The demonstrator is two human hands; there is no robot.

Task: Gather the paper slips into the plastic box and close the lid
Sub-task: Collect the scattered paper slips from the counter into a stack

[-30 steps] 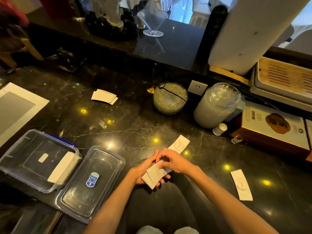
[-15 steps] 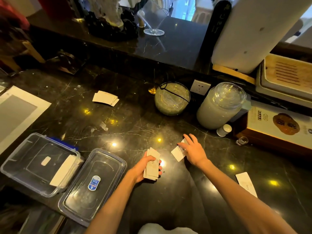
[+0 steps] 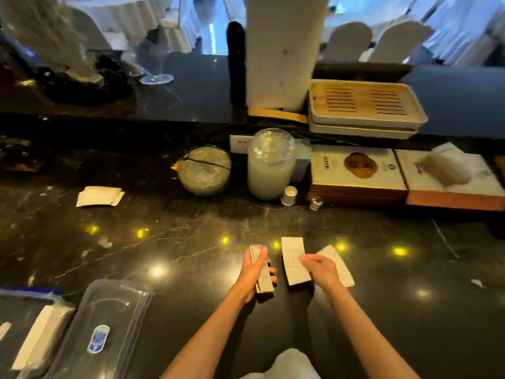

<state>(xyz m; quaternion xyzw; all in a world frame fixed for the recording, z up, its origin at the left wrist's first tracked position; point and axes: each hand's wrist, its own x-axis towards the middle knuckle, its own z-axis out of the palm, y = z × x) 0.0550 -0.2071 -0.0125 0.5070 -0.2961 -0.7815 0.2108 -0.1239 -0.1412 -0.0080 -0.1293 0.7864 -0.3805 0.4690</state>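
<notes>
Left hand (image 3: pixel 252 272) is wrapped around a stack of paper slips (image 3: pixel 263 274), held edge-up just above the dark marble counter (image 3: pixel 164 242). Right hand (image 3: pixel 319 270) pinches a single slip (image 3: pixel 293 259) between thumb and fingers, with another slip (image 3: pixel 337 262) lying flat on the counter just beyond it, partly hidden by the hand. The two hands sit side by side, close but apart. Further out — a small loose pile of slips (image 3: pixel 98 196) waits at the far left of the counter. Down at the lower left, the clear plastic box (image 3: pixel 38 346) is open with white slips already inside, and its lid (image 3: pixel 109 324) lies flat right beside it — blue label up.
</notes>
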